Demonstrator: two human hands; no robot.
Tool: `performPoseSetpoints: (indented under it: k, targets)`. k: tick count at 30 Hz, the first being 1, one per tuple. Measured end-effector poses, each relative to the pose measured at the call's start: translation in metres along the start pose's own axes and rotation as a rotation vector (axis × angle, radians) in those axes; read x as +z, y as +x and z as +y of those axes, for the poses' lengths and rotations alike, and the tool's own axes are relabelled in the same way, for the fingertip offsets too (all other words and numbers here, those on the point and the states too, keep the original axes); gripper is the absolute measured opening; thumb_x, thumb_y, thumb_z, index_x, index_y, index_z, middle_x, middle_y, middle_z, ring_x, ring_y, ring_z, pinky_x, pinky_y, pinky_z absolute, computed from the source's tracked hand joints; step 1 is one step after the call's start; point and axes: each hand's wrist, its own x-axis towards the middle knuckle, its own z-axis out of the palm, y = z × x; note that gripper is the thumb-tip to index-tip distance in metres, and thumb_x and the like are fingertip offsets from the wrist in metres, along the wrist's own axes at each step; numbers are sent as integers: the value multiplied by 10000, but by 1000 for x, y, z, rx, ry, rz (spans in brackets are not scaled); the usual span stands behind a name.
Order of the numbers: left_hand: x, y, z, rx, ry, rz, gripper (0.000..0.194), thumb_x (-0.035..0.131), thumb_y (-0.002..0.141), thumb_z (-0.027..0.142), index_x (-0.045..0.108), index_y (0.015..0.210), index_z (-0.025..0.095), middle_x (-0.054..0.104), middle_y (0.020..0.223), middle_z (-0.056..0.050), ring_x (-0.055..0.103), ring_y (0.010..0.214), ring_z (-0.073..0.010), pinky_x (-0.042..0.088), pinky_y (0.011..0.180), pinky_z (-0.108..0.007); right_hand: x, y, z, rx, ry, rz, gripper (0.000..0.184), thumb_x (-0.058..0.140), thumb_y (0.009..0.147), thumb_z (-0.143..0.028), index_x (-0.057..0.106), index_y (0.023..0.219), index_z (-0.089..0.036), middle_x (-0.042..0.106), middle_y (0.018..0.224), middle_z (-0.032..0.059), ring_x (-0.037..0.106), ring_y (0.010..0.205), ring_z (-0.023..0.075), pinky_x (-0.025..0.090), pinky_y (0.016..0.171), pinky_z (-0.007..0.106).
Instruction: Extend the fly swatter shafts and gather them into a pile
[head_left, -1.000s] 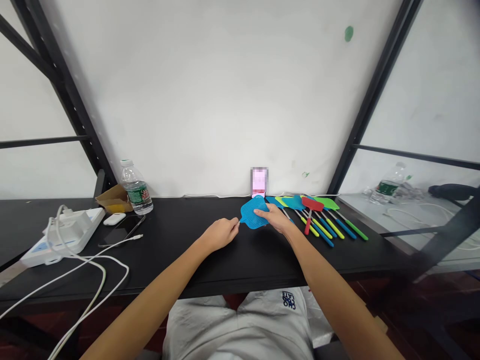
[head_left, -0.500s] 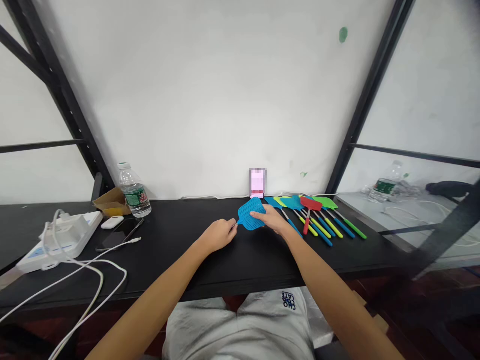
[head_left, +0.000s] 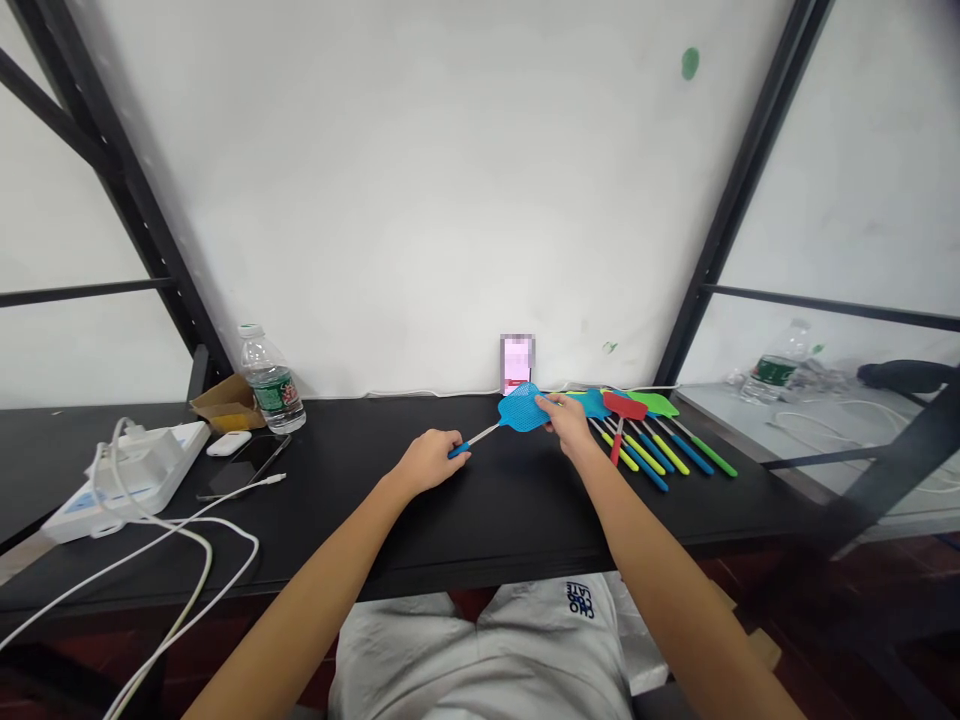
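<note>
A blue plastic fly swatter with a mesh head and a thin metal shaft lies across my two hands, tilted above the black table. My left hand is closed around its blue grip. The fingers of my right hand pinch the edge of the mesh head. Just beyond that hand, several more fly swatters lie in a row, including a red one and a green one. Their yellow, blue and green handles point toward me.
A pixelated phone stands against the white wall behind the swatters. At left are a water bottle, a cardboard piece, a smartphone and a white power strip with cables. A metal frame stands at both sides.
The blue swatter has swung, its head moving up and right and its shaft and grip now showing. My hands have moved farther apart, with the right hand farther right and the left closed on the grip.
</note>
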Motion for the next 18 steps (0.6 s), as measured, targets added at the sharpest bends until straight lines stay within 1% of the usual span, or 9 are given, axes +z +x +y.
performPoseSetpoints:
  k: [3, 5, 6, 8, 10, 12, 15, 18]
  targets:
    - [0, 0, -1, -4, -15, 3, 268, 489, 858, 443, 577, 759, 210, 580, 686, -7, 518, 621, -149, 267, 537, -246, -3, 5, -1, 17, 103, 119, 359, 796, 570, -402, 571, 712, -160, 492, 506, -54, 432, 436, 78, 298, 368, 199]
    - [0, 0, 1, -4, -40, 25, 290, 444, 886, 447, 558, 769, 208, 559, 664, -4, 504, 598, -145, 268, 538, -245, -3, 3, -3, 16, 211, 132, 355, 783, 601, -419, 565, 729, -169, 519, 539, -46, 455, 454, 82, 320, 376, 200]
    - [1, -1, 3, -4, -59, 40, 298, 415, 901, 447, 545, 780, 208, 546, 650, -1, 494, 583, -143, 269, 537, -245, -1, 1, -5, 15, 262, 104, 354, 769, 625, -438, 564, 739, -173, 543, 565, -36, 478, 470, 88, 339, 385, 201]
    - [3, -1, 6, -1, -98, 75, 305, 363, 927, 440, 513, 798, 208, 520, 626, 8, 476, 555, -138, 269, 534, -243, 5, -6, -7, 15, 301, -33, 355, 731, 676, -480, 566, 752, -174, 600, 629, -2, 529, 509, 103, 373, 404, 205]
    - [5, -1, 8, 1, -126, 102, 292, 344, 938, 430, 485, 807, 210, 503, 614, 16, 466, 540, -135, 267, 531, -241, 13, -14, -7, 9, 238, -206, 362, 699, 715, -502, 578, 758, -163, 648, 697, 43, 565, 532, 115, 381, 407, 206]
    - [6, -1, 10, 9, -144, 114, 269, 352, 939, 420, 469, 815, 211, 498, 612, 21, 466, 539, -134, 268, 534, -239, 22, -21, -2, -2, 118, -336, 368, 677, 741, -506, 602, 780, -148, 675, 748, 79, 573, 519, 114, 363, 389, 200]
    - [6, -1, 10, 28, -158, 114, 249, 367, 936, 411, 452, 813, 212, 498, 616, 25, 473, 546, -133, 273, 541, -236, 33, -27, 10, -2, -24, -441, 380, 636, 772, -521, 623, 820, -145, 684, 741, 85, 548, 463, 97, 322, 361, 186]
    - [6, -2, 13, 48, -162, 97, 247, 367, 936, 417, 442, 815, 216, 498, 621, 27, 481, 555, -135, 279, 544, -236, 39, -30, 18, -8, -23, -457, 403, 602, 782, -558, 622, 841, -160, 678, 728, 68, 529, 445, 91, 306, 358, 185]
